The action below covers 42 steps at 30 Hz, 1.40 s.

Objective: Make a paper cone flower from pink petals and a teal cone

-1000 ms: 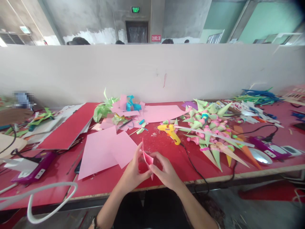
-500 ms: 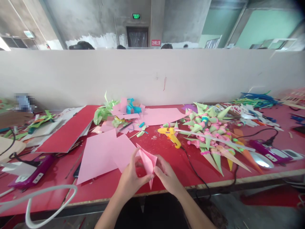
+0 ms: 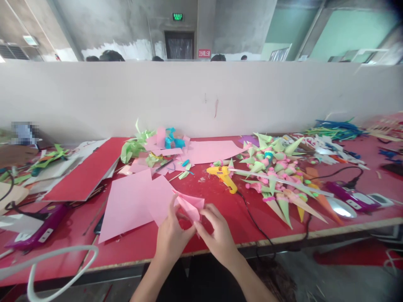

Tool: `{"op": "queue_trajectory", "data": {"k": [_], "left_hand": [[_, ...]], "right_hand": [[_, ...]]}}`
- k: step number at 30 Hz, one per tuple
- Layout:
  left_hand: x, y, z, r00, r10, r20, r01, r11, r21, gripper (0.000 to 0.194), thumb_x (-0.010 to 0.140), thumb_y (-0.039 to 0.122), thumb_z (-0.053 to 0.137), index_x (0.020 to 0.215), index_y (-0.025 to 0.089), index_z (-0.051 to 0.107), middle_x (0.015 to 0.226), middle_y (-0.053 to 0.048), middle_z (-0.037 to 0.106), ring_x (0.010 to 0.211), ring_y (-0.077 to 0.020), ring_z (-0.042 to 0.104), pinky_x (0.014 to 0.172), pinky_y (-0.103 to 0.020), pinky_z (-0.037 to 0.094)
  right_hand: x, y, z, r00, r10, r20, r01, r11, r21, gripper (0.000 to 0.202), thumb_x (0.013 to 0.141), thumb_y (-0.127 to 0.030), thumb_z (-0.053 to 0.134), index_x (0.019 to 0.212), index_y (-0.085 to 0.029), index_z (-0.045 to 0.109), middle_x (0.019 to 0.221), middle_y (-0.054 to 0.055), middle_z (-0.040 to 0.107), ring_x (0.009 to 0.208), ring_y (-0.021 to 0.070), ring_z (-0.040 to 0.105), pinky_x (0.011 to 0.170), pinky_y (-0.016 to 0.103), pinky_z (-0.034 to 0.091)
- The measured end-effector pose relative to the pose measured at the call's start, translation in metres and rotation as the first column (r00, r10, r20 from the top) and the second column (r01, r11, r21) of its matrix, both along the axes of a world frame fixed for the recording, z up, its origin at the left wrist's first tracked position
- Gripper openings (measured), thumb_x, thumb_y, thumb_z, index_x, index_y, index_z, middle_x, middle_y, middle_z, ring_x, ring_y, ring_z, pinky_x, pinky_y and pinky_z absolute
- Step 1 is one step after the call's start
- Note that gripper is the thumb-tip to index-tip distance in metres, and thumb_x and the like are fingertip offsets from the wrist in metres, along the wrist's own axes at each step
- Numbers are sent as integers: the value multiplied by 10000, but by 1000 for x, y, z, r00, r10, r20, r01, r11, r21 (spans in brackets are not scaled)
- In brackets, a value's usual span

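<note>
Pink paper fold tips leftward between two pinching hands

Half a second ago the folded piece of smooth pink paper (image 3: 190, 208) stood steeper, its lower point showing below the fingers; now it leans further left, and that point is mostly lost behind them. A second ago it was nearly edge-on, a thin sliver; now a broad, creased face shows.

The left hand (image 3: 170, 230) pinches it low between thumb and fingers, the forefinger raised along the left side. The right hand (image 3: 218, 233) nips its right-hand edge between thumb and fingertips. Both hold it above the near edge of the glossy red tabletop (image 3: 126, 253), in front of two flat, overlapping pink paper sheets (image 3: 126, 205).

The yellow plastic glue gun (image 3: 227, 180) lies beyond the right hand, unmoved, a long translucent stick (image 3: 283, 180) running from its back across a heap of pointed pale-green and pink paper cones (image 3: 285, 212). Crumpled green paper (image 3: 130, 152) sits behind the sheets.

A dark object (image 3: 98, 226) peeks from under the larger sheet, too covered to identify. Beyond the grey-white partition (image 3: 126, 96), only the tops of heads (image 3: 111, 55) show.
</note>
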State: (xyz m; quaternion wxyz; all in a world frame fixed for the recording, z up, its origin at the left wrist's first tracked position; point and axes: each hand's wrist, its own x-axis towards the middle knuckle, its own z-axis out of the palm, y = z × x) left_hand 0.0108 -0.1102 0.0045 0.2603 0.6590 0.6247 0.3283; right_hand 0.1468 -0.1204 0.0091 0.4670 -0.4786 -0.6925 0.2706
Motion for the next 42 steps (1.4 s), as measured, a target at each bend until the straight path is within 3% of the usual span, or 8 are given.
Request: {"op": "queue_trajectory", "data": {"k": [5,11,15,20,24,29,36,42], "left_hand": [[-5,-7,0,987,-39,-154,50,997,66,771,676,426,593,1283,242,156,844,-25,595,720,-201,620,553,-271,468],[-15,-14,8,909,-21,-416,108,976,187,294,676,270,579,958,228,507,926,-45,480,725,-182,542,597,-286,449],[-17,-16,4,892,-170,-419,258,952,163,290,610,267,655,862,203,526,983,-63,469,879,-239,482,750,-381,411],[-17,-17,-8,855,-402,-328,440,897,48,416,651,286,652,1023,211,483,1034,-58,530,955,-252,485,817,-413,368],[-18,-14,-12,830,-402,-387,444,896,21,237,761,202,538,997,218,543,938,-45,589,876,-230,538,771,-375,397],[-22,-13,-13,808,-391,-441,453,890,41,216,812,196,478,1001,243,572,884,-22,604,810,-191,561,695,-303,435],[-17,-15,-18,843,-249,-477,326,941,86,218,854,274,415,764,174,587,762,-28,602,700,-157,567,605,-246,432],[-12,-12,-18,812,-139,-568,263,954,143,252,850,281,413,679,182,568,676,-20,610,657,-171,560,646,-293,399]], "right_hand": [[11,7,4,999,-21,-32,21,1000,8,163,830,-197,402,748,-198,543,788,48,526,763,168,536,687,266,444],[30,10,3,998,42,47,-43,999,11,128,833,-199,420,793,-197,541,956,69,491,927,177,501,826,293,403],[40,7,-2,984,132,124,-130,991,-22,137,829,-210,444,787,-210,574,990,64,490,963,184,487,844,313,401],[50,5,-5,966,166,199,-170,986,1,131,825,-188,456,796,-212,582,936,56,526,909,176,498,807,313,412],[52,3,-7,943,187,275,-198,980,11,136,820,-185,467,811,-214,599,924,56,554,886,177,505,776,310,425],[57,-7,-12,911,237,339,-225,972,-75,131,816,-178,483,830,-204,611,882,45,588,841,161,527,762,284,429],[49,-13,-19,902,-23,431,58,996,-68,226,850,-212,426,662,-175,546,737,25,553,677,126,502,625,229,390],[35,-8,-32,736,-255,628,253,963,95,268,804,-224,493,544,-177,456,578,-8,477,594,129,436,577,246,288]]}}
